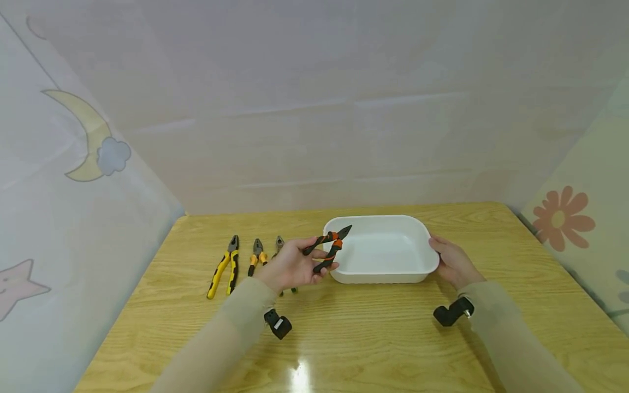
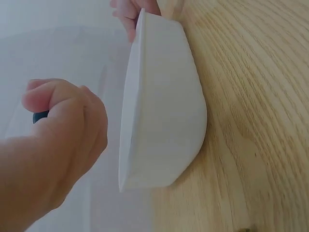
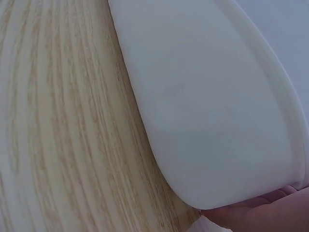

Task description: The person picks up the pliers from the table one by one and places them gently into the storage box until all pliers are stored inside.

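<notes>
Pliers with black and orange handles [image 1: 338, 245] are held in my left hand [image 1: 294, 266], the dark jaws pointing up and to the right over the left end of a white plastic basin [image 1: 378, 278]. Their handles are spread apart. In the left wrist view, curled fingers of the left hand [image 2: 72, 123] hide most of the pliers, beside the basin wall [image 2: 169, 96]. At the basin's right end, my right hand [image 1: 456, 266] grips the rim. The right wrist view shows the right hand's fingers [image 3: 263, 212] against the basin's end, partly hidden. Inside, the basin's floor is bare.
On the wooden table [image 1: 344, 333], left of the basin, lie yellow-and-black pliers [image 1: 221, 275], smaller orange-and-black pliers [image 1: 257, 248], and a third pair [image 1: 279, 241] partly hidden by the left hand. A fabric backdrop [image 1: 314, 136] stands behind the table.
</notes>
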